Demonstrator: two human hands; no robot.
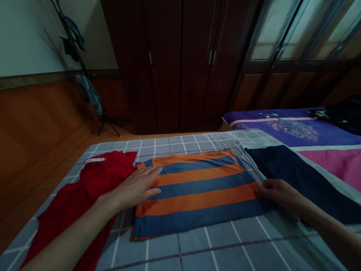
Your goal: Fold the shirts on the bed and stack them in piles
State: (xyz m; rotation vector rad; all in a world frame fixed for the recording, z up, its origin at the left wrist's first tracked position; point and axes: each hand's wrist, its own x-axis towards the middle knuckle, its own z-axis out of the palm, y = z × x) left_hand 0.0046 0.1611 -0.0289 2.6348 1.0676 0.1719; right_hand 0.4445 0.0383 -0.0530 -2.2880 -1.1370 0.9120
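A shirt with orange and blue stripes (192, 188) lies spread on the grey checked bed cover, folded into a rough rectangle. Over its left side is my left hand (140, 184), fingers stretched out and holding nothing; I cannot tell whether it touches the cloth. At the shirt's right edge, my right hand (273, 190) has its fingers closed on the fabric. To the left, partly behind my left forearm, lies a crumpled red garment (74, 197) with a white strip near its top. Dark navy trousers (294, 171) rest beside my right hand, partly under that forearm.
The checked bed cover (195, 262) spans the bed under the clothes. A purple and pink bedspread (262, 121) with a dark heap of cloth (357, 114) lies at the right. Behind are a dark wooden wardrobe (167, 68) and a coat stand (102, 121) hung with clothes.
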